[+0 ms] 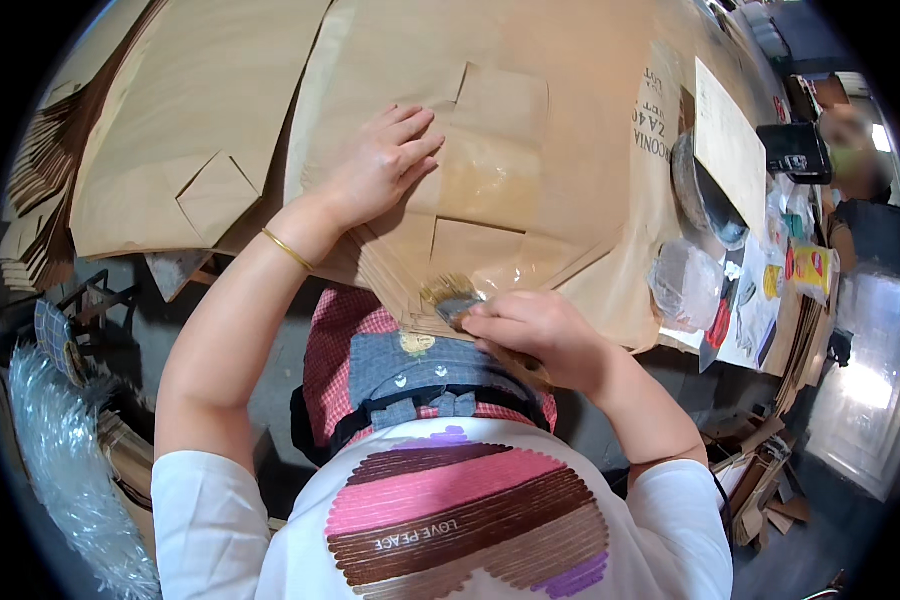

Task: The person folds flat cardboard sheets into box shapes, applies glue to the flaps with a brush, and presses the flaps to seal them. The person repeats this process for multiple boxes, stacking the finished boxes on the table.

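Note:
A stack of brown kraft paper bags [580, 130] lies before me, their near ends fanned in thin layers. My left hand [382, 165] rests flat on the top bag, fingers stretched out and slightly apart. In my right hand [535, 328] is a flat brush [457, 304], gripped by its handle. The bristles touch the near end of the fanned layers. A shiny, wet-looking strip [495, 180] runs across the top bag between two folded flaps, and gloss also shows near the brush. My fingers partly hide the brush handle.
To the left lie another stack of brown paper bags [185, 110] and a fanned pile [45, 150]. A white board [728, 135] leans over a round bowl [685, 175] at right, near a clear plastic tub [686, 283] and a red-handled tool [715, 335]. A blurred person [855, 150] is beyond.

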Tool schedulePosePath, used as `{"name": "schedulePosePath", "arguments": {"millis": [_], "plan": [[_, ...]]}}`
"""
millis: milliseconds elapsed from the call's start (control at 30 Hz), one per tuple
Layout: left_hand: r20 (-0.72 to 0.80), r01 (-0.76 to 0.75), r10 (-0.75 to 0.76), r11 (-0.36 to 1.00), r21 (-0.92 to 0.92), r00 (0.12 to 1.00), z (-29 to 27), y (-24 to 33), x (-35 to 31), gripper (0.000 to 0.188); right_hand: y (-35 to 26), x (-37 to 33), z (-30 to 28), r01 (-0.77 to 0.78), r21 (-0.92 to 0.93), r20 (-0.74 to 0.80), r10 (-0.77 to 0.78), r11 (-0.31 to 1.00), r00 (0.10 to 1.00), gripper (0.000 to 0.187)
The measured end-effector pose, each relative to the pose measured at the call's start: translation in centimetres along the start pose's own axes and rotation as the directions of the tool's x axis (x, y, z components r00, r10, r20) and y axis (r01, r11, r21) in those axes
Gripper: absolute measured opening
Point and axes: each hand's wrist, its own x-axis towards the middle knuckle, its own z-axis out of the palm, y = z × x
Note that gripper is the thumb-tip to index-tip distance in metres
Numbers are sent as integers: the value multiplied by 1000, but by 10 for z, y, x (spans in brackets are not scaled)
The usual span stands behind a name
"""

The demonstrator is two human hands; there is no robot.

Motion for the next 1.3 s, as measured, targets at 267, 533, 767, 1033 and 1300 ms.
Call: {"name": "schedulePosePath", "arguments": {"millis": [267,533,767,1033,1300], "plan": [[37,39,-43,995,88,998,-9,7,-1,29,-24,-39,-45,-302,-288,-367,187,909,911,24],[86,38,-45,996,80,995,-17,15,12,28,-12,-25,7,-126,138,-206,152,982,967,15],[99,65,-76,992,111,992,-18,18,9,30,22,5,-107,-332,598,-519,668,729,532,13],[101,60,-71,992,111,992,-19,18,15,31,117,60,-128,-571,325,-505,649,754,569,13],[17,185,-184,981,-62,983,-20,20,7,32,79,99,-99,-233,690,-513,689,686,512,14]]}}
